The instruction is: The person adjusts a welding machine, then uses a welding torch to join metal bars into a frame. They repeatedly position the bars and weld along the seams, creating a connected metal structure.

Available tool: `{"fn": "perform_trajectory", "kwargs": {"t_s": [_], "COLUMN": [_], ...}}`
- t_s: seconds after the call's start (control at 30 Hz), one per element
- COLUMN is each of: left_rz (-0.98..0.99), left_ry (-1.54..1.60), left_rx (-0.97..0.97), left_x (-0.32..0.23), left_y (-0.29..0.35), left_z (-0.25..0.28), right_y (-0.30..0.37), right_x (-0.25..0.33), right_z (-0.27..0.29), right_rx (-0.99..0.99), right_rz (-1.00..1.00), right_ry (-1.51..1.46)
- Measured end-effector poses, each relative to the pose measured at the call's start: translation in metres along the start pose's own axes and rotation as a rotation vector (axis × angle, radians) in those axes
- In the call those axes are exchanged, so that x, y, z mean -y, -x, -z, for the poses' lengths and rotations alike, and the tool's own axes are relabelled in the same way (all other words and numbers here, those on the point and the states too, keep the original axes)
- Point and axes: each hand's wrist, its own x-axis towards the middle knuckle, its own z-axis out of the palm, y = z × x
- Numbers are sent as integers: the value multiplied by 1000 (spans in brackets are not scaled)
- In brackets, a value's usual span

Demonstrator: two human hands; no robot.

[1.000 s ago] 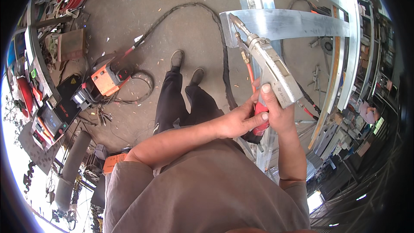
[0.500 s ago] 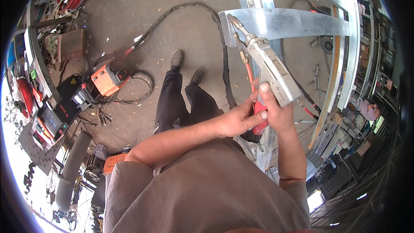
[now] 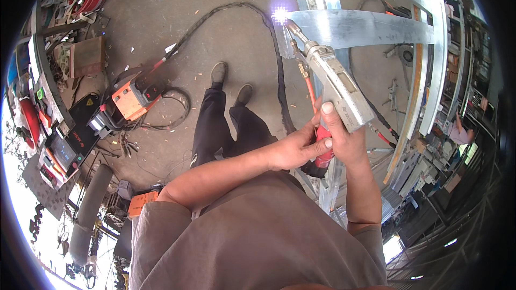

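A welding torch [image 3: 339, 83] with a grey body and a red grip slants up and left from my hands. My right hand [image 3: 346, 138] wraps round the handle with its thumb along the body. My left hand [image 3: 300, 147] closes on the red grip beside it, thumb over the grip and fingers partly hidden. At the nozzle [image 3: 296, 29] a bright violet-white arc [image 3: 279, 15] glows by the left end of a silver metal bar [image 3: 371, 28]. An orange hose [image 3: 310, 90] runs along the torch's left side.
On the left floor stands an orange-and-black machine [image 3: 131, 99] with coiled cable. A dark cable [image 3: 280, 64] loops across the floor past my shoes. The metal frame [image 3: 438, 48] rises at right. Behind it, another person [image 3: 459, 133] is by cluttered shelving. A control panel [image 3: 63, 153] sits at left.
A bright arc has appeared at the torch's tip, on the bar's end. My hands keep the same hold. The person at right has shifted slightly.
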Motion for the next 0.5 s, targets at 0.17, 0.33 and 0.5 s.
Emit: {"fn": "perform_trajectory", "kwargs": {"t_s": [0.17,0.33,0.5], "left_rz": [15,-1,3], "left_ry": [-10,-34,-14], "left_rx": [-1,0,13], "left_x": [-3,-4,-2], "left_y": [2,3,2], "left_z": [1,2,3], "right_y": [0,0,1], "right_x": [1,1,0], "right_z": [0,-1,0], "right_rx": [8,6,14], "right_rz": [-17,3,2], "right_ry": [0,-4,7]}}
